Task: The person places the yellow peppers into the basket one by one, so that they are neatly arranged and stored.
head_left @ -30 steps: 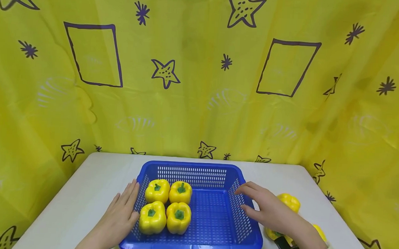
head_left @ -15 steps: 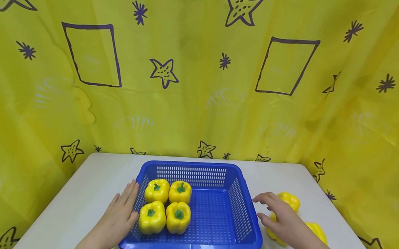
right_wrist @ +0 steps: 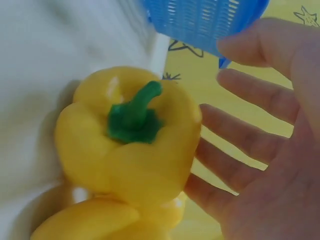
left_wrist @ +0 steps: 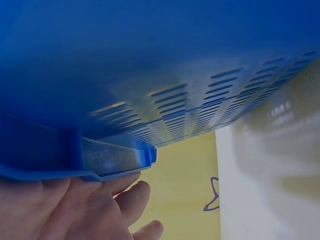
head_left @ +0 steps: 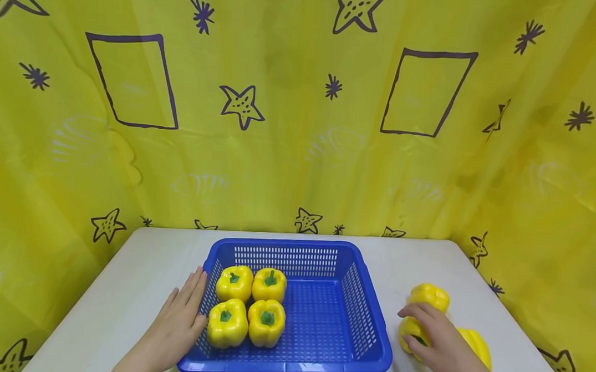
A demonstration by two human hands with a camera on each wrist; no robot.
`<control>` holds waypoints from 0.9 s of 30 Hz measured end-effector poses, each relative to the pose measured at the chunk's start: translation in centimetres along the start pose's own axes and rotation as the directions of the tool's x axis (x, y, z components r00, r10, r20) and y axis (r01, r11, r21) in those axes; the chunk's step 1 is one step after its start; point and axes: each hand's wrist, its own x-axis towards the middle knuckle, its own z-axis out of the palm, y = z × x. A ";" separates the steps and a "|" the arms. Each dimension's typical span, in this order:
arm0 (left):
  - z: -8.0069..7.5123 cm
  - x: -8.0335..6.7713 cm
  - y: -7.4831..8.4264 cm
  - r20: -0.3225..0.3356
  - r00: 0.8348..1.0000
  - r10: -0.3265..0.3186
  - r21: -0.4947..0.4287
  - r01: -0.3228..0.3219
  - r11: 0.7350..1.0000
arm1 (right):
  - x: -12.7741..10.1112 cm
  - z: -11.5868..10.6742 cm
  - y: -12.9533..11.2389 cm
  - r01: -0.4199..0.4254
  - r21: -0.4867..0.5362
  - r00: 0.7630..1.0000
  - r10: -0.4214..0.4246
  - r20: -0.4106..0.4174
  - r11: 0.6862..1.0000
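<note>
A blue slotted basket [head_left: 290, 367] sits on the white table and holds several yellow bell peppers, such as the one at the front left [head_left: 227, 323]. My left hand [head_left: 183, 317] lies flat against the basket's left wall [left_wrist: 150, 60], with its fingers [left_wrist: 100, 210] straight under the rim. To the right of the basket lie three more yellow peppers. My right hand [head_left: 433, 336] arches over the nearest pepper [head_left: 408, 328]. In the right wrist view its spread fingers [right_wrist: 240, 145] touch the side of that pepper [right_wrist: 135, 150], whose green stem points toward the camera.
The other two loose peppers lie at the back [head_left: 428, 296] and at the right [head_left: 476, 343], close to the table's right edge. A yellow patterned curtain [head_left: 300, 125] hangs behind and beside the table [head_left: 134, 267]. The basket's right half [head_left: 317, 320] holds nothing.
My right hand has left the basket's right wall and moved right and down onto the nearest loose pepper. The left hand has stayed against the basket.
</note>
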 end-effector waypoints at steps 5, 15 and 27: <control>0.0 0.0 -0.1 -0.009 1.000 0.004 -0.002 -0.004 1.000 | -0.5 0.4 0.7 -0.049 0.010 0.996 0.048 0.077 0.999; 0.2 0.1 -0.2 -0.020 1.000 0.010 -0.002 -0.010 1.000 | -0.7 1.8 1.0 -0.015 -0.077 1.000 0.015 -0.006 0.997; 0.2 0.0 -0.1 -0.017 1.000 0.008 -0.005 -0.008 1.000 | -0.2 3.2 0.8 -0.024 -0.215 0.991 -0.005 -0.132 0.976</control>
